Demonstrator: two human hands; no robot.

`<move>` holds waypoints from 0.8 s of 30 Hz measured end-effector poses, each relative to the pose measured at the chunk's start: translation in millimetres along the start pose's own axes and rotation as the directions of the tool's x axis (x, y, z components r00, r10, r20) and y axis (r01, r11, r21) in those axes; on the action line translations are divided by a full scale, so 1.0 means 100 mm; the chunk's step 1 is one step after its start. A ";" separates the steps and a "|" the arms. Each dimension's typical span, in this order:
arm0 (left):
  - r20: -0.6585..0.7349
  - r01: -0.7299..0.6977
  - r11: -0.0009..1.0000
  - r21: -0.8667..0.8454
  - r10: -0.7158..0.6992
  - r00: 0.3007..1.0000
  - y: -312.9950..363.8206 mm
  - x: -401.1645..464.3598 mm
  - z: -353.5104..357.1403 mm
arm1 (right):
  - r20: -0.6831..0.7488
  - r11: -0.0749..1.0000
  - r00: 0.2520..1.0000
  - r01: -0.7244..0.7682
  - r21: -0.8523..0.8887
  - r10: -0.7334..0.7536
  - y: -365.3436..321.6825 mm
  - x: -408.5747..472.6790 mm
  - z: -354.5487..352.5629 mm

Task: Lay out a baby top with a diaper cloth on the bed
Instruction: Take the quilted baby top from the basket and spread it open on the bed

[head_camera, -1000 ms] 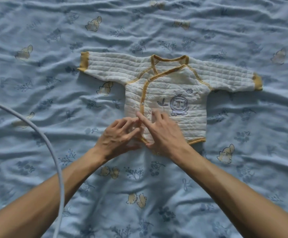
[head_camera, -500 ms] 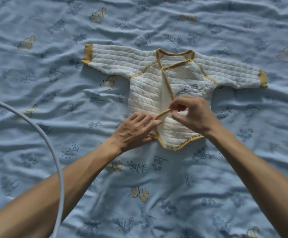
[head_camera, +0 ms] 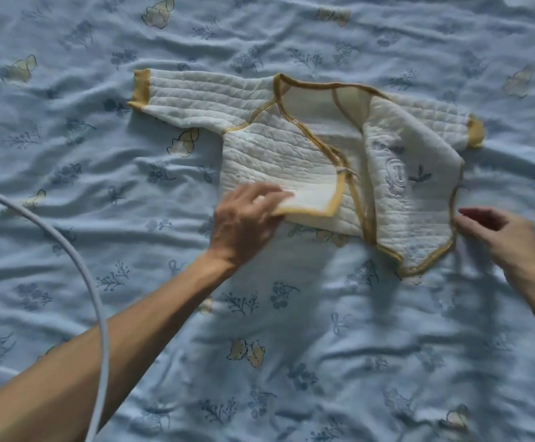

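Left hand [head_camera: 247, 218] pinches the top's [head_camera: 269, 154] inner flap open; right hand [head_camera: 502, 234] hovers empty beside the outer flap, baring the lining.

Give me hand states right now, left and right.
Left hand: closed on the lower corner of the baby top's left flap, folding it back.
Right hand: open, at the edge of the opened right flap; cannot tell if it touches.

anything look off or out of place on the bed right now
Nothing damaged or spilled. The baby top lies half opened, its right flap thrown outward. A white cable curves across the rumpled sheet. No diaper cloth shows.
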State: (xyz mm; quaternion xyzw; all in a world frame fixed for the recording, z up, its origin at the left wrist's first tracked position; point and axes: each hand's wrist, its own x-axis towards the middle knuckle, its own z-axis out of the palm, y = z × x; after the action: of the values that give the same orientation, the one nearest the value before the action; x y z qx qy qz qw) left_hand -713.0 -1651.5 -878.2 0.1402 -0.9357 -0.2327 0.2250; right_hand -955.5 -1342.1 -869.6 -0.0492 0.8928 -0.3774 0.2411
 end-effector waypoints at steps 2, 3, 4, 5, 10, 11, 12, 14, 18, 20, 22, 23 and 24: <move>-0.089 0.366 0.908 -0.206 -0.390 0.917 -0.03 0.00 -0.12 | 0.004 0.999 1.000 -0.008 -0.036 0.008 0.11 0.08 0.06; -0.121 0.522 0.799 -0.298 -0.574 0.810 -0.08 -0.01 -0.18 | -0.007 0.999 1.000 -0.001 -0.039 0.000 0.13 0.09 0.08; -0.151 0.630 0.684 -0.368 -0.712 0.686 -0.15 -0.03 -0.24 | -0.017 0.999 1.000 0.006 -0.039 -0.006 0.13 0.11 0.09; -0.175 0.695 0.587 -0.416 -0.801 0.572 -0.24 -0.07 -0.30 | -0.029 0.999 1.000 0.001 -0.039 -0.003 0.11 0.11 0.10; -0.276 0.817 0.365 -0.447 -0.925 0.262 -0.63 -0.46 -0.52 | -0.222 0.990 0.971 0.067 -0.124 -0.093 -0.11 -0.02 0.16; -0.272 0.826 0.349 -0.442 -0.930 0.248 -0.69 -0.55 -0.54 | -0.284 0.986 0.949 0.098 -0.138 -0.134 -0.20 -0.07 0.18; -0.253 0.834 0.333 -0.440 -0.937 0.241 -0.74 -0.64 -0.54 | -0.331 0.980 0.927 0.137 -0.145 -0.178 -0.32 -0.12 0.22; -0.199 0.849 0.295 -0.439 -0.953 0.228 -0.81 -0.74 -0.53 | -0.358 0.961 0.893 0.230 -0.155 -0.272 -0.61 -0.21 0.34; -0.217 0.892 0.259 -0.370 -0.958 0.188 -0.80 -0.65 -0.53 | -0.066 0.888 0.897 0.419 -0.188 -0.438 -1.14 -0.37 0.75; -0.336 0.865 0.434 -0.253 -0.877 0.342 -0.67 -0.46 -0.54 | 0.152 0.869 0.902 0.431 -0.243 -0.404 -1.29 -0.39 1.00; -0.370 0.674 0.735 -0.072 -0.648 0.666 -0.48 -0.18 -0.50 | 0.267 0.871 0.917 0.373 -0.319 -0.295 -1.33 -0.35 1.22; -0.337 0.526 0.850 0.018 -0.490 0.804 -0.40 -0.02 -0.45 | 0.279 0.863 0.925 0.352 -0.363 -0.259 -1.34 -0.33 1.30; -0.270 0.376 0.920 0.108 -0.337 0.902 -0.33 0.15 -0.37 | 0.267 0.847 0.931 0.344 -0.405 -0.250 -1.34 -0.31 1.37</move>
State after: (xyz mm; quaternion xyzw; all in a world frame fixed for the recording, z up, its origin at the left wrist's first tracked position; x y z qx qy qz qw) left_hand -703.1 -1699.1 -860.0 0.3543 -0.8744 -0.1761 0.2808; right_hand -877.2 -1517.7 -845.9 -0.2795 0.9071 -0.1889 0.2518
